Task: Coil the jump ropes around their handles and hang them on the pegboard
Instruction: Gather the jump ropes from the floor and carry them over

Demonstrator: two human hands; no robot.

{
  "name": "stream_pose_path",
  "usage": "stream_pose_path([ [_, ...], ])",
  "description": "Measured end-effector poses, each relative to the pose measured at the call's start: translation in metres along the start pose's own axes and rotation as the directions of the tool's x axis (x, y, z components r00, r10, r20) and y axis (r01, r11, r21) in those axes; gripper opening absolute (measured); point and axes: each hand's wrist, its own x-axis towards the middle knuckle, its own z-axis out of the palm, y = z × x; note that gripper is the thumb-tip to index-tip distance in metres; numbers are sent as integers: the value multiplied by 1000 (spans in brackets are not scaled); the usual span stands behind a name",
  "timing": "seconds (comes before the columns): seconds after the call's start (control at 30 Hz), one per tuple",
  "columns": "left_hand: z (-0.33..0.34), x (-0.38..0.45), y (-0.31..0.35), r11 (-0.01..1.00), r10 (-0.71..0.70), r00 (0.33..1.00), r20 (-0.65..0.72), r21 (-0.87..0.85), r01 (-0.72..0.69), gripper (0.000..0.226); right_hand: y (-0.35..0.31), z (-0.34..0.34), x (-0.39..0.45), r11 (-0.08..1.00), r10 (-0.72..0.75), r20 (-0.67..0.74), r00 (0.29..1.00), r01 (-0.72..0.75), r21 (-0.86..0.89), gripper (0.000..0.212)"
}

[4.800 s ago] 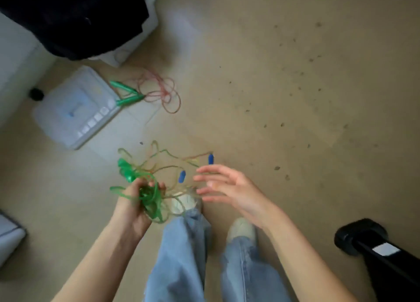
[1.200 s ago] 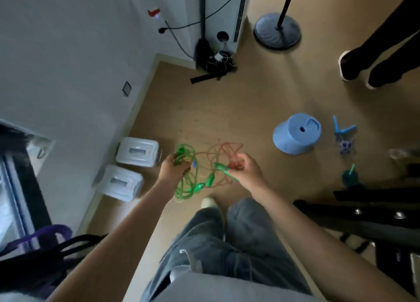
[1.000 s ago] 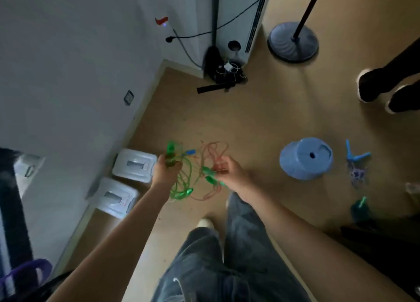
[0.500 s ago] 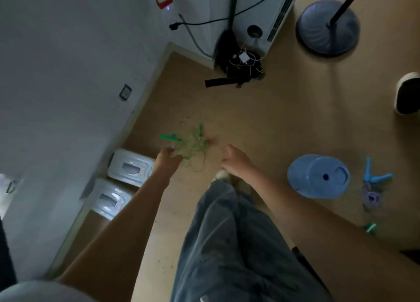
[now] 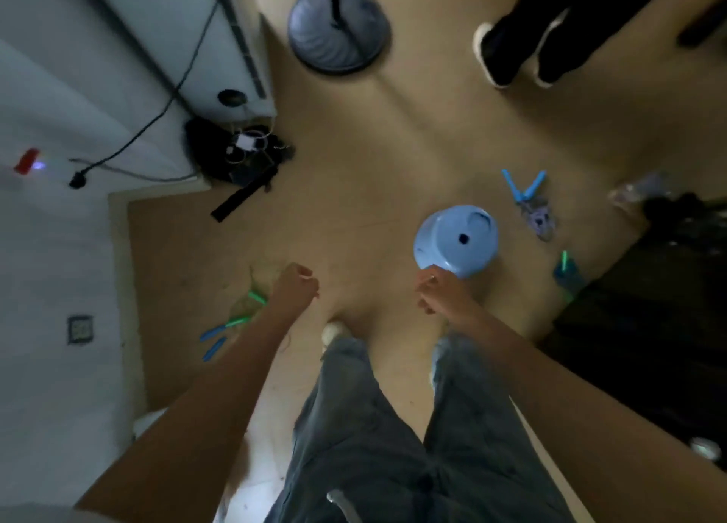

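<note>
The tan floor (image 5: 393, 148) fills the view; a round stand base (image 5: 339, 34) sits far off; an upturned blue bucket (image 5: 456, 241) lies just beyond the right hand (image 5: 442, 294), whose fingers curl loosely on nothing; the left hand (image 5: 293, 288) is fisted, empty; the tangled jump ropes (image 5: 236, 320) lie on the floor beside it; another blue-handled rope (image 5: 529, 200) lies past the bucket.

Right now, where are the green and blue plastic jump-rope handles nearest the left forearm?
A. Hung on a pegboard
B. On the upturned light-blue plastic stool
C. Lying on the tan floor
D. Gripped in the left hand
C: the green and blue jump-rope handles lie on the tan floor beside the left forearm, and the left hand holds nothing.
</note>
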Motion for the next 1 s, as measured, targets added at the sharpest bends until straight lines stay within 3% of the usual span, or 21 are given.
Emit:
stream_pose_path([
  [0.07, 46, 4, 38, 990, 59, 993, 106, 121, -72, 27, 37, -39, 1, 977, 137, -84, 987, -121, 176, 15],
  [0.2, 134, 8, 92, 887, 208, 942, 263, 354, -295, 29, 111, -101, 0, 925, 300, -201, 933, -233, 299, 23],
  [0.4, 312, 29, 190, 781, 288, 880, 379, 438, -445, 29, 227, -231, 62, 807, 475, -198, 857, -335, 487, 19],
  [0.6, 420, 83, 238, 655, 284, 819, 499, 523, -545, 25, 292, -286, 147, 767, 529, -186, 828, -373, 522, 19],
  [0.67, 458, 116, 243, 576, 296, 787, 542, 556, -600, 29, 322, -289, 182, 751, 545, -199, 815, -368, 548, 23],
  [0.83, 567, 225, 227, 485, 363, 746, 558, 571, -663, 28, 416, -275, 304, 755, 557, -240, 795, -365, 544, 30],
  [1.0, 692, 344, 182, 150, 295, 630, 718, 617, -773, 47, 523, -259, 447, 864, 482, -236, 844, -414, 287, 39],
])
